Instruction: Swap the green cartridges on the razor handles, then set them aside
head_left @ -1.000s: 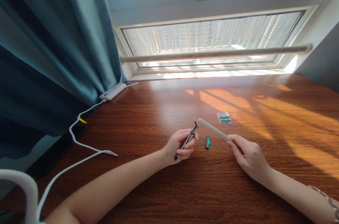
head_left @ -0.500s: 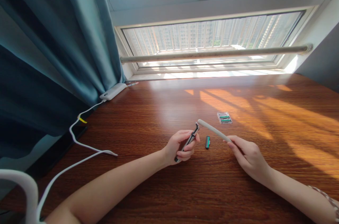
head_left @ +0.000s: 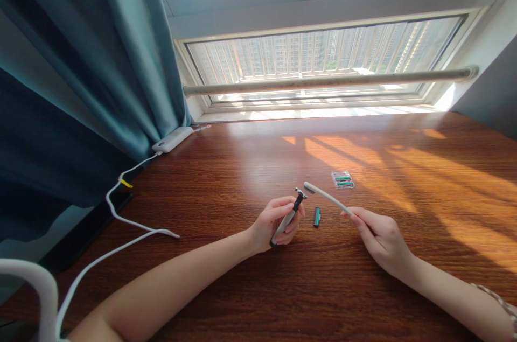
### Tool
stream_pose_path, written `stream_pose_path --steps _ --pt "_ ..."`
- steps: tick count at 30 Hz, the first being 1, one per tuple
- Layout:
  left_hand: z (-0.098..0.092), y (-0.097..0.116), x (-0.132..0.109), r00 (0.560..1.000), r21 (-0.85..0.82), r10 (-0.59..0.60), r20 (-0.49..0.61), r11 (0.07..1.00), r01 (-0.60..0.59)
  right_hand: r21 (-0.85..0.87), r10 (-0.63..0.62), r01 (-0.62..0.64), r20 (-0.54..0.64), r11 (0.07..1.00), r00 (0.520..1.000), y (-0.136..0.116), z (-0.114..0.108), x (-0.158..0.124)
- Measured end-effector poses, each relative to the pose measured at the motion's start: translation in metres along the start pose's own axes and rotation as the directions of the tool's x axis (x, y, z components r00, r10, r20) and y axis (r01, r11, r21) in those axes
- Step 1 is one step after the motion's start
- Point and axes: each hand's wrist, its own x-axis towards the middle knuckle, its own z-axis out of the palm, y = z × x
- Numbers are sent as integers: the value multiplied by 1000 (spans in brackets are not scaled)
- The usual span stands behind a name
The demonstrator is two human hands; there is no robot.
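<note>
Silver-and-black, slim razor handle (head_left: 285, 222): smooth-shafted, topped by a bare, metal-looking crosswise head (head_left: 301, 193); tilted, head end up, above the reddish-brown wood-grain table (head_left: 226, 191).
Bare left hand (head_left: 268, 224): wrapped around the razor handle, with thumb along the shaft.
White, slim, plastic-looking brush (head_left: 332, 200): gently curved, round-tipped; with short grey bristles (head_left: 309, 188) just beside the head; touching or apart, cannot tell.
Bare right hand (head_left: 382, 237): pinching the near end of the brush between thumb and fingers.
Green-and-black oblong cartridge (head_left: 317, 217): loose on the table, between both hands.
Clear plastic case (head_left: 341, 174): glossy, rectangular, with two green-and-black strips inside; beyond the brush.
Table: fine-streaked, sunlit at right.
Step in hand: apparently brushing the head.
Next move: probably calling for a steady handle and light bristle strokes.
</note>
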Motion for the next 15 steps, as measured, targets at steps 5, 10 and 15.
stream_pose_path --steps 5,10,15 --pt "0 -1 1 997 53 62 -42 997 -60 -43 -34 33 -7 998 999 1 0 -1" --pt "0 -2 2 991 49 107 -77 993 -104 -82 -47 44 -39 996 998 2 1 -3" --pt "1 -2 2 984 48 146 -100 989 -142 -71 -14 12 -21 997 1000 -1 2 -5"
